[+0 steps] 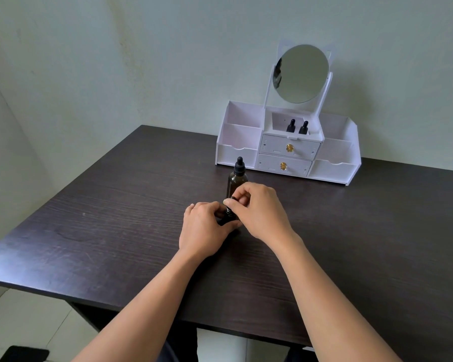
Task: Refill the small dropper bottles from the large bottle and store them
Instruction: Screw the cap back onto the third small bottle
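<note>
Head view: on the dark table [115, 218], at 1 o'clock from the hands, a white organizer [236, 152] stands against the wall. A round mirror [301, 74] rises above its two drawers [289, 147]. Its upper middle compartment holds two small dropper bottles [290, 125], upright and side by side.

The large bottle [236, 178], amber with a black dropper top, stands at 12 o'clock just behind the hands, its lower part hidden by them.

The left hand [204, 228] has its fingers [209, 206] curled round a third small bottle [229, 215] on the table. The right hand [262, 207] pinches that bottle's cap [232, 199] from above.
</note>
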Tool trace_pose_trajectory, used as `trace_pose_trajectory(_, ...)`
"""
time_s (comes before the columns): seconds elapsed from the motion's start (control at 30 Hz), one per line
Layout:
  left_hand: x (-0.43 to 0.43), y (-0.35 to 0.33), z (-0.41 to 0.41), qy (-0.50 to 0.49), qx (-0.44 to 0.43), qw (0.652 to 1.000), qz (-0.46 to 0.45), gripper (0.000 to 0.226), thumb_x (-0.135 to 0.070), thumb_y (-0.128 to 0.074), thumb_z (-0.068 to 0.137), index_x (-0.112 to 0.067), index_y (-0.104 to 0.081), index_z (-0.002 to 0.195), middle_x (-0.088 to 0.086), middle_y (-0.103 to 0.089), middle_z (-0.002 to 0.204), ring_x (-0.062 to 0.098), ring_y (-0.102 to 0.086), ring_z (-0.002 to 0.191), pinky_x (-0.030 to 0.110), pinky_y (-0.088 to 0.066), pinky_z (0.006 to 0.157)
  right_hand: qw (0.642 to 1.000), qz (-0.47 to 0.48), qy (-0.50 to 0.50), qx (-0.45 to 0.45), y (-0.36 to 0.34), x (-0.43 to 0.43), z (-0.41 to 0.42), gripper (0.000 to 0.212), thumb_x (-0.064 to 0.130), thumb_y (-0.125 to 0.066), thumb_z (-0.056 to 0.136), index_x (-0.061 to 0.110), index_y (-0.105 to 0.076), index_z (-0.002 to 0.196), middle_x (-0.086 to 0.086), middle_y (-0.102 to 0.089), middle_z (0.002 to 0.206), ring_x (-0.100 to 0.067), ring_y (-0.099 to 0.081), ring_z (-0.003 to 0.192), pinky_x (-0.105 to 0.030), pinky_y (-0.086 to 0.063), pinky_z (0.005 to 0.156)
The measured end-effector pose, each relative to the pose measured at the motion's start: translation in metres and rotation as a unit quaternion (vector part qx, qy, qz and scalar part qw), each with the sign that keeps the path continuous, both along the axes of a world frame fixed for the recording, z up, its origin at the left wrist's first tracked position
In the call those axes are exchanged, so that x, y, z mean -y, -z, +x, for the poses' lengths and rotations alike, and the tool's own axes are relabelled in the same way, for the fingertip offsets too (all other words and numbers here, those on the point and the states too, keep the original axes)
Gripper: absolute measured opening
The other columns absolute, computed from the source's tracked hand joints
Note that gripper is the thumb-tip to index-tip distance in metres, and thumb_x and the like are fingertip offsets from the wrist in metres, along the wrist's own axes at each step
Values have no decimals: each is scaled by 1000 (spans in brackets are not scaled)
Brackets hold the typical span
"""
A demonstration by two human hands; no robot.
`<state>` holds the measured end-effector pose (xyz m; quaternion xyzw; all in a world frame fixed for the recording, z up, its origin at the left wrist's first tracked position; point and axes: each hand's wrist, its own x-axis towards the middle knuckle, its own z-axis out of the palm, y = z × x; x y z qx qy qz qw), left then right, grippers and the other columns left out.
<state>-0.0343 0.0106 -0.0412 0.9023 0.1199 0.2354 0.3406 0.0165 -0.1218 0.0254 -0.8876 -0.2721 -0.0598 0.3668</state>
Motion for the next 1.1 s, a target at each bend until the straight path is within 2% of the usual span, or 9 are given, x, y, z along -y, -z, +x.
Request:
trace_pose_trajectory(0.13,-2,2,1,7,-6,1000,-4,36,-62,-70,69,-29,-64,80,-15,-67,80,12,-60,87,48,-41,104,1000,13,21,6,0,-1,-1,26,46,-76,81,24,-66,91,10,-61,76,-7,-59,71,-32,-55,66)
trace_pose_trajectory(0.37,-2,2,1,11,3,1000,-1,25,-49,-76,74,-28,-68,85,-13,-71,84,13,-63,90,49,-40,105,999,14,-46,-7,5,2,-1,40,23,-69,87,32,-62,126,16,-64,95,-3,-60,75,-35,-59,80)
trace_pose_trajectory(0.5,-2,0,0,13,-1,1000,1,27,-53,-72,72,-31,-56,73,-13,-66,75,15,-60,79,50,-43,100,1000,24,-19,5,10,-1,0,38,35,-75,84,30,-63,120,14,-63,93,-5,-57,78,-37,-59,76)
trace_pose_trajectory(0.6,-2,0,0,22,2,1000,-3,24,-55,-69,71,-35,-55,76,-15,-65,73,14,-62,80,51,-43,101,999,40,-7,9,10,-2,-2,44,44,-76,81,30,-63,121,12,-63,89,-5,-58,77,-32,-56,71)
trace_pose_trajectory(0.7,-3,-1,0,27,-4,1000,-11,34,-66,-57,67,-34,-60,79,-15,-68,76,14,-63,84,50,-42,102,997,70,-21,6,7,-1,-2,43,31,-72,84,28,-62,126,14,-65,97,-5,-55,71,-34,-57,74)
trace_pose_trajectory(0.83,-3,1,1,18,-3,1000,2,26,-54,-73,72,-32,-63,82,-14,-68,81,15,-63,89,49,-40,105,997,46,-62,-15,4,1,0,54,15,-65,87,29,-55,137,18,-69,104,-4,-59,76,-29,-57,78)
trace_pose_trajectory(0.93,-3,2,1,16,0,1000,3,29,-54,-73,72,-29,-67,84,-15,-69,81,13,-63,89,49,-41,104,998,35,-53,-13,6,1,0,52,21,-69,87,30,-54,137,18,-69,97,0,-57,73,-31,-57,78)
trace_pose_trajectory(1.03,-2,0,1,16,-2,1000,-1,42,-65,-61,69,-27,-68,86,-15,-67,79,12,-61,86,49,-41,103,999,37,-27,5,5,0,-3,54,38,-74,85,30,-55,135,15,-66,91,-2,-55,74,-32,-56,75)
trace_pose_trajectory(1.1,-2,1,2,18,-5,1000,-4,50,-71,-54,66,-28,-69,87,-15,-68,80,12,-63,87,49,-41,104,999,48,-21,7,3,1,-4,55,39,-73,84,30,-55,135,15,-66,91,-4,-56,74,-32,-57,75)
